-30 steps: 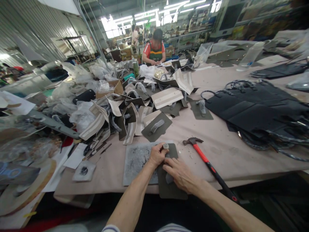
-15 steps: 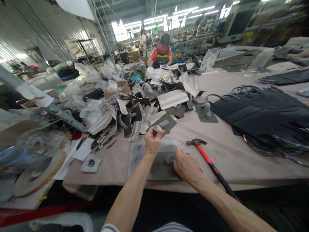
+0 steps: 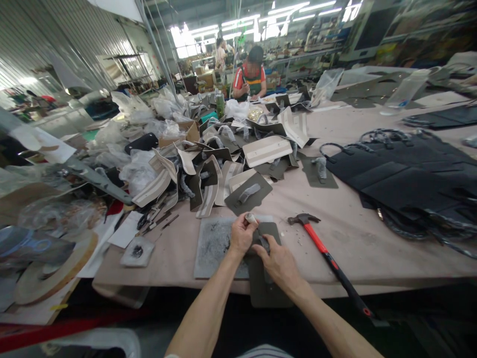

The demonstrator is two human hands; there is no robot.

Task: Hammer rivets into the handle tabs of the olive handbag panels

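Note:
My left hand is closed in a pinch around a short, punch-like tool, whose pale round top points up. Its lower end is hidden by my fingers, above a dark grey-green panel. My right hand lies over that panel, thumb and forefinger either side of its plastic-wrapped handle. The panel rests partly on a scuffed grey slab and overhangs the table's front edge. A claw hammer with a red and black handle lies right of my hands.
Panels with wrapped handles are heaped beyond the slab. Black bags lie at the right. Thin tools and a small pale block are at the left, near a sloping metal pole. A co-worker sits across the table.
My left hand lifted the punch-like tool off the panel, then brought it back down. The panel was turned sideways across the slab and is lengthwise again, my right hand staying on it.

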